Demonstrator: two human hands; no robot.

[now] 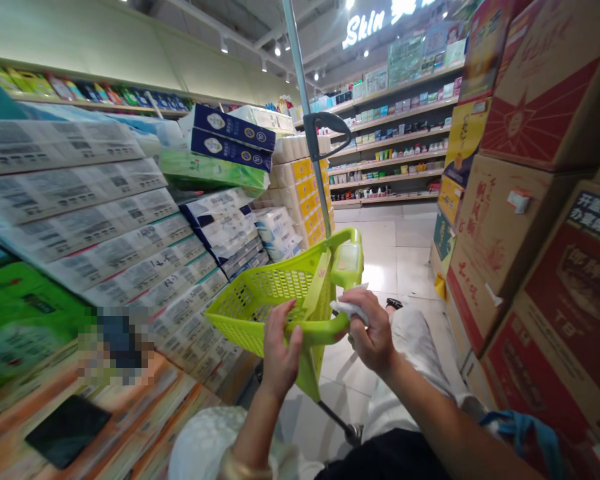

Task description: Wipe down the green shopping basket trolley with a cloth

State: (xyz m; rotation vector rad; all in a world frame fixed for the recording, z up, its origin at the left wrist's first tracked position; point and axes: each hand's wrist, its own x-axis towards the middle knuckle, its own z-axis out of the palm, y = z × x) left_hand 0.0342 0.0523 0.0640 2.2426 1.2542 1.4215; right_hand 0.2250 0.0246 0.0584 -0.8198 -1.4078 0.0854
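A lime-green plastic shopping basket (260,297) on wheels stands tilted in front of me. My left hand (280,353) grips the basket's near rim, fingers curled over the edge. My right hand (373,333) is closed on a crumpled white cloth or tissue (347,308) and presses it against the green handle bar (347,263) at the rim. A grey pull handle (325,133) on a metal pole rises from the basket.
Stacked tissue packs (105,227) fill the left side. Tall piles of red-and-brown cardboard boxes (530,220) stand on the right. A dark phone (67,430) lies on packs at lower left. The tiled aisle (395,247) runs ahead to shelves of bottles (395,147).
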